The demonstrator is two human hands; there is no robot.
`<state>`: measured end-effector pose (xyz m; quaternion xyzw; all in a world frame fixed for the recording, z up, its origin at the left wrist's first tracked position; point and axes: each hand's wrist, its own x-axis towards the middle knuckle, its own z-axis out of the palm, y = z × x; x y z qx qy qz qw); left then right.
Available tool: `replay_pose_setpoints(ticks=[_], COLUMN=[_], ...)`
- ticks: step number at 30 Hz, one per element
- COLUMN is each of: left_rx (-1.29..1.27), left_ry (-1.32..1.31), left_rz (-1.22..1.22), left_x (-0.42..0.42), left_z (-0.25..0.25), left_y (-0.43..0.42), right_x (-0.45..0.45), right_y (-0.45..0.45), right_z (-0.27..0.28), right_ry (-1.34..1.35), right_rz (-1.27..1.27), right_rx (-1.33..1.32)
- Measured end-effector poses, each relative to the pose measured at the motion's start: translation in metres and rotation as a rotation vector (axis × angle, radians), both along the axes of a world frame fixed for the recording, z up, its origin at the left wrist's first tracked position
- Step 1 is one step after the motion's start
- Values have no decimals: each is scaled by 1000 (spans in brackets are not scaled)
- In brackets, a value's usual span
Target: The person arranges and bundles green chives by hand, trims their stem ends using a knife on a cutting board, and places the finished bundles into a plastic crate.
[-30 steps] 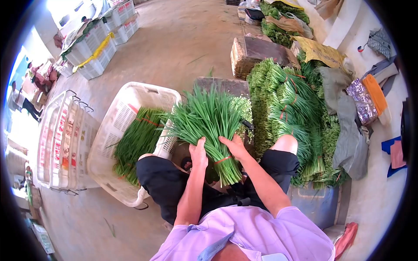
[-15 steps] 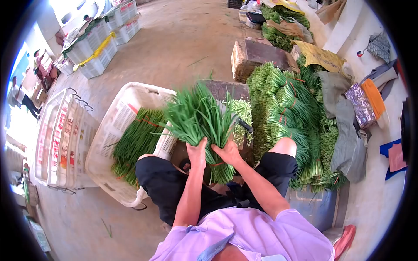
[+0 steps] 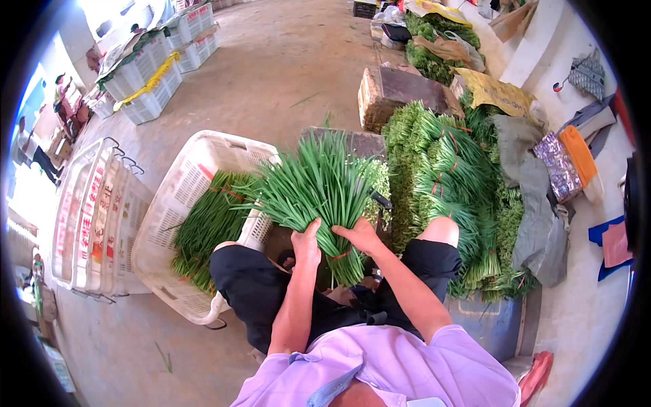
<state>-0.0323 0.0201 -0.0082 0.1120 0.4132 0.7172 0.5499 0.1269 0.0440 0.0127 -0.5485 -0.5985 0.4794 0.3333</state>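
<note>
Between my knees I hold a bunch of garlic chives (image 3: pixel 312 183), leaf tips fanned away from me. My left hand (image 3: pixel 307 244) is closed around its left side, and my right hand (image 3: pixel 361 237) grips the right side. Below the hands, a red band (image 3: pixel 341 255) circles the stalks, whose ends point toward my lap. Behind the bunch are pale green trimmings (image 3: pixel 380 176) and a dark handle (image 3: pixel 381 199), its other end hidden. To the left, a white plastic crate (image 3: pixel 163 197) contains banded chives (image 3: pixel 210 224).
A large heap of chives (image 3: pixel 454 169) lies close on my right, partly under grey cloth (image 3: pixel 536 224). Stacked white crates (image 3: pixel 102 224) stand at far left. Ahead are a worn box (image 3: pixel 400 95) and covered crates (image 3: pixel 139 78). People (image 3: pixel 37 152) are in the left background.
The bunch's leaves have spread wider, with the tips leaning more to the right. Both hands keep their grip at nearly the same spot.
</note>
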Motion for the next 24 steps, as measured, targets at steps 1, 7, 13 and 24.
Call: replay_pose_setpoints(ticks=[1, 7, 13, 24], left_rx=[1, -63, -89, 19], left_ry=[-1, 219, 229, 159], left_rz=[2, 78, 24, -58], left_x=[-1, -2, 2, -1], left_z=[-2, -10, 4, 6], left_y=[0, 0, -5, -5], right_x=[1, -1, -37, -12], right_y=[-1, -11, 11, 23], right_z=[8, 67, 65, 69], right_ry=[-1, -497, -210, -199], right_rz=[2, 704, 176, 78], right_rx=[1, -152, 595, 450])
